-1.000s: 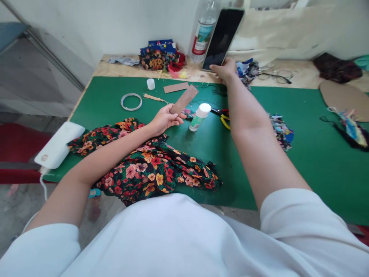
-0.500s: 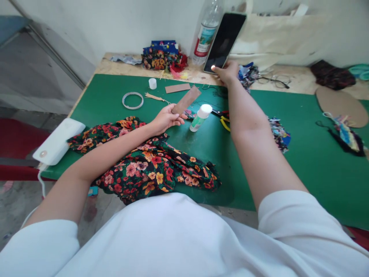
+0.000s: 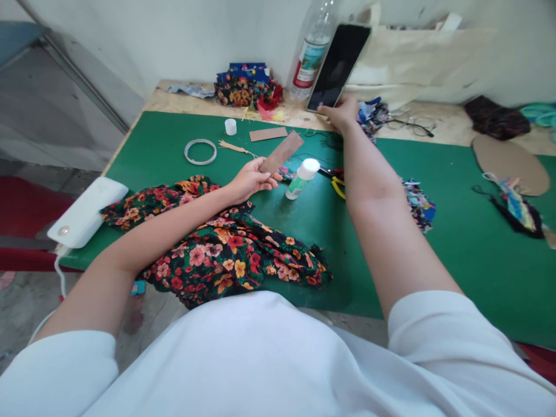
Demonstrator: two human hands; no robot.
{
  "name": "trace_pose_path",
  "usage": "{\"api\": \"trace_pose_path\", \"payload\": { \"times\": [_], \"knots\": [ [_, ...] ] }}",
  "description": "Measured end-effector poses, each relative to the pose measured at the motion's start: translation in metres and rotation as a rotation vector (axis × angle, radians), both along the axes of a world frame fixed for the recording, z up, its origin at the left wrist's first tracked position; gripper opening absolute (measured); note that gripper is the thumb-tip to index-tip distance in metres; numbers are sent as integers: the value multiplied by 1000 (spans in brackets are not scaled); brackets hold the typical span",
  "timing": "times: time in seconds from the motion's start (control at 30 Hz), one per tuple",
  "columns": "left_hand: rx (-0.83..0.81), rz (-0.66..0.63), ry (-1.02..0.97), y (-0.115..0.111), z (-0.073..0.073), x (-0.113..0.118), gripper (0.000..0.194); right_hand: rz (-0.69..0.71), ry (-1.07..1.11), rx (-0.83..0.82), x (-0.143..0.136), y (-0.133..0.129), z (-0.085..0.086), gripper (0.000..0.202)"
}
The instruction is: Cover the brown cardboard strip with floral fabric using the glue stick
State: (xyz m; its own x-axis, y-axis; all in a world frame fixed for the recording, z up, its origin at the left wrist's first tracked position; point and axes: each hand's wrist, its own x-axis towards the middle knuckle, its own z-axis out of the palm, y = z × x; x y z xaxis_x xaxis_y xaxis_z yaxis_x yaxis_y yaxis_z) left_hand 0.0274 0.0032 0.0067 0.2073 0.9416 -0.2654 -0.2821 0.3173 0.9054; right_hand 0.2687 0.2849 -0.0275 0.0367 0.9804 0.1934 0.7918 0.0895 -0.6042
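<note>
My left hand (image 3: 253, 180) is closed around the lower end of a brown cardboard strip (image 3: 284, 152), which tilts up to the right. Beside it a glue bottle (image 3: 302, 179) with a white top stands upright on the green table mat (image 3: 460, 260). At the back, a dark-screened phone (image 3: 340, 65) leans against a clear plastic bottle (image 3: 310, 61). My right hand (image 3: 341, 114) is at the phone's lower corner, thumb on the bottom of its screen; the other fingers are partly hidden. Floral fabric (image 3: 234, 255) lies bunched beneath my left forearm.
Near the middle lie a tape ring (image 3: 200, 152), a white cap (image 3: 230, 127), another cardboard strip (image 3: 268, 134) and yellow-handled pliers (image 3: 337, 188). A white box-shaped device (image 3: 88, 212) with a cable sits at the left edge. Eyeglasses (image 3: 410, 127) and a cardboard oval (image 3: 510, 165) lie rightward.
The bright spot at the bottom of the phone screen, by my right thumb, is gone. Both hands stay nearly in place, and the view has shifted slightly.
</note>
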Motion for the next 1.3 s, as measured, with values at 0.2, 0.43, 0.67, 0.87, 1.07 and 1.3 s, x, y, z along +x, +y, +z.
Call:
{"api": "trace_pose_path", "payload": {
  "times": [0.2, 0.43, 0.67, 0.87, 1.07, 1.3],
  "knots": [
    [-4, 12, 0, -1, 2, 1, 24, -140, 8, -2, -7, -7, 8, 44],
    [-16, 11, 12, -2, 4, 2, 23, -221, -23, -10, -12, -7, 11, 44],
    [-5, 5, 11, -2, 2, 1, 24, -238, -36, -29, -10, -3, 9, 43],
    [-12, 3, 16, -1, 3, 1, 24, -232, -37, -19, -9, 0, 8, 42],
    [-7, 2, -6, -1, 2, 1, 23, -231, -32, -16, -8, 1, 7, 43],
    [-29, 13, 1, -2, 4, 2, 23, -229, -42, -15, -10, -2, 8, 41]
  ]
}}
